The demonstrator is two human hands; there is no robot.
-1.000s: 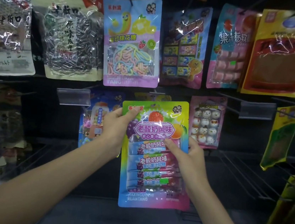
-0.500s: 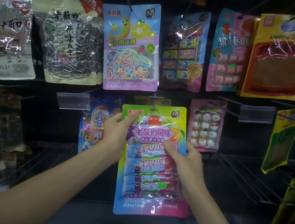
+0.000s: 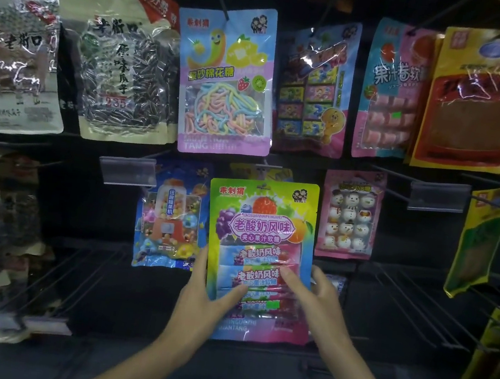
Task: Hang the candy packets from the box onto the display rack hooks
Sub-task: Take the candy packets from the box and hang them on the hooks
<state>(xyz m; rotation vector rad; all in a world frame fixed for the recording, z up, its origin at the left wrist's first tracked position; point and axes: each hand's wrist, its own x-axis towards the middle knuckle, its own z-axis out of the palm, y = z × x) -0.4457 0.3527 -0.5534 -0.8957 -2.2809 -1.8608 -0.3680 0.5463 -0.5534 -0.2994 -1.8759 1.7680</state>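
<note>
Hanging step: candy packet [image 3: 262, 228] is held flat against the rack with its top hole at hook height. The hook is hidden, so whether the hole is threaded cannot be told.
Left hand [image 3: 203, 306]: grasps the packet's lower left edge, thumb across the front, fingers behind.
Right hand [image 3: 319, 308]: grasps the lower right edge, thumb on the front, fingers past the edge. The hold looks loose.
Packet position: between both hands and rising above them, upright.
Behind packet: yellow packet [image 3: 279, 174], only its top strip showing, well above the hands.
Left of left hand: gumball packet [image 3: 169, 217], just beside the held one.
Up-right of right hand: snowman packet [image 3: 349, 214], near but apart.
Risk, drop: if the hole is not over the hook tip, letting go would likely send the packet falling below the hands.
Risk, tear: pushing back askew could rip the hole or crumple the yellow packet.
Risk, knock: a wide pull-away by either hand could swing a neighbouring packet off its hook.
</note>
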